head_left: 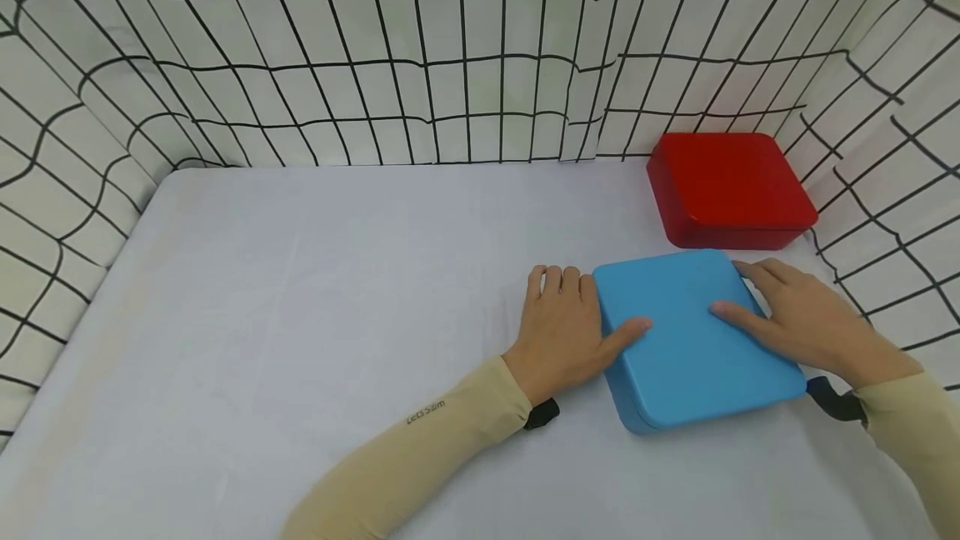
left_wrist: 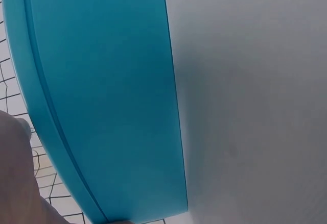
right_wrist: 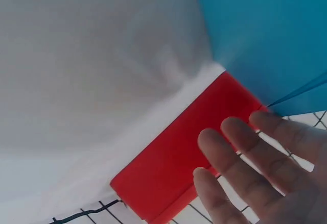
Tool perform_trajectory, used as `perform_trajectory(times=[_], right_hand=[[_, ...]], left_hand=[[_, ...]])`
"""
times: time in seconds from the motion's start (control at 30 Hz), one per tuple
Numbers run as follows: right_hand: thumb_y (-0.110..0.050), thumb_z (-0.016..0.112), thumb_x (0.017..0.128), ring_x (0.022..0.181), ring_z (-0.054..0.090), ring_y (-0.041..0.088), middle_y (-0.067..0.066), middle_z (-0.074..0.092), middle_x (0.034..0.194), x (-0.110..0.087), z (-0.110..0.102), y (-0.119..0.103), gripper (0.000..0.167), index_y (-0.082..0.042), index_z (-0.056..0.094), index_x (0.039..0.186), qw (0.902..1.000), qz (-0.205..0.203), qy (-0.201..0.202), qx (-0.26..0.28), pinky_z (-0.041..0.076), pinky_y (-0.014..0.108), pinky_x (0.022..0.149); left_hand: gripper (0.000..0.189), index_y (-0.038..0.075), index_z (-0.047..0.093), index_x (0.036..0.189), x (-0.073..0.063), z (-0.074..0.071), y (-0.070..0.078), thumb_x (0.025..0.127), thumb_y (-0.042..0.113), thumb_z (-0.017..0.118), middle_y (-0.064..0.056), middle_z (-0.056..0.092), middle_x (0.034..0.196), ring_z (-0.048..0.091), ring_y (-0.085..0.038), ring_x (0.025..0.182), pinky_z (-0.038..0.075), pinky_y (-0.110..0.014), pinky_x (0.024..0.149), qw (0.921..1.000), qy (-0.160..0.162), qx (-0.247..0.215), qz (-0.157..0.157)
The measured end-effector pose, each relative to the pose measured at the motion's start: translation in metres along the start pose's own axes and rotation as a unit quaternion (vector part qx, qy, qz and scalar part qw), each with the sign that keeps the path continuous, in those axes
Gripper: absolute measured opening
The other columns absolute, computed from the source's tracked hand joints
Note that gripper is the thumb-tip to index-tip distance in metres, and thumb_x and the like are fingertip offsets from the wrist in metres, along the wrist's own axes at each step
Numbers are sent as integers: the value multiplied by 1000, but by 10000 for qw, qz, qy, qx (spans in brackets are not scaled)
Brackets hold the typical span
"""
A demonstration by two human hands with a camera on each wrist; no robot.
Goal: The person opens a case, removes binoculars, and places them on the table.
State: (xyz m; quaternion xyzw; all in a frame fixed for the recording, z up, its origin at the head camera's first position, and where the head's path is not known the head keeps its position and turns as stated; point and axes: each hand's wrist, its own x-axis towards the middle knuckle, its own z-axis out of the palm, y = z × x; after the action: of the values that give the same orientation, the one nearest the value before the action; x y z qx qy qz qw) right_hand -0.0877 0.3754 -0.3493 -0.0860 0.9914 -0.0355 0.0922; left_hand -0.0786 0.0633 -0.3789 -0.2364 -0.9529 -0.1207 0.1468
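A blue lidded box lies on the white table surface at the right of the head view, turned slightly. My left hand is at its left side, thumb laid over the lid's edge and the other fingers extended along the side wall. On the opposite side is my right hand, its thumb on the lid and its fingers near the far right corner. Those fingers look straight and spread in the right wrist view. The box's side wall, with a lid seam, fills much of the left wrist view.
A red box stands just behind the blue one, close to the right rear corner. Black wire-like grid netting rises along the back and both sides of the white table.
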Motion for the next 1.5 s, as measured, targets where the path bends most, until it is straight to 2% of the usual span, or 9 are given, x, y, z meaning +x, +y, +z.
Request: perform_trajectory(times=[0.1,0.33,0.77,0.97,1.2,1.5], right_hand=[[-61,61,95,127,47,59,34,45,147,2,-1,2,93,7,38,153,9999,-53,-35,118,49,74,95],[-58,62,95,125,50,54,32,51,142,2,1,3,86,8,43,149,9995,-155,-27,266,49,73,96],[-57,60,96,121,54,53,32,51,141,3,6,1,86,8,40,149,9984,-156,-79,534,52,72,94],[-55,62,95,117,59,47,29,56,136,2,7,-5,81,6,46,146,9979,-339,83,542,53,69,93],[-54,65,93,111,62,44,28,60,131,1,9,-14,78,5,49,142,9971,-396,175,620,56,67,90],[-49,64,96,110,63,40,24,63,126,3,11,-31,68,3,54,137,9943,-601,473,749,55,66,92]], left_hand=[[70,10,63,101,0,-1,1,95,77,43,-4,65,93,62,-23,100,41,-45,101,10000,-41,26,-2],[75,8,63,111,-1,-3,5,98,76,35,-6,68,100,61,-25,106,39,-46,104,9976,-677,-57,-114],[72,8,63,108,-2,-5,4,101,73,32,-6,68,100,62,-25,106,40,-44,102,9965,-821,-61,-128],[68,10,61,103,-5,-7,-5,101,71,32,-5,65,96,60,-22,103,44,-41,98,9957,-917,-42,-82],[68,9,59,107,-9,-8,-17,101,71,32,-4,60,97,56,-21,104,39,-42,101,9924,-1197,-262,-72],[66,8,60,103,-16,-14,-35,100,71,37,-4,59,92,54,-19,96,38,-41,98,9939,-1049,-344,-56]])
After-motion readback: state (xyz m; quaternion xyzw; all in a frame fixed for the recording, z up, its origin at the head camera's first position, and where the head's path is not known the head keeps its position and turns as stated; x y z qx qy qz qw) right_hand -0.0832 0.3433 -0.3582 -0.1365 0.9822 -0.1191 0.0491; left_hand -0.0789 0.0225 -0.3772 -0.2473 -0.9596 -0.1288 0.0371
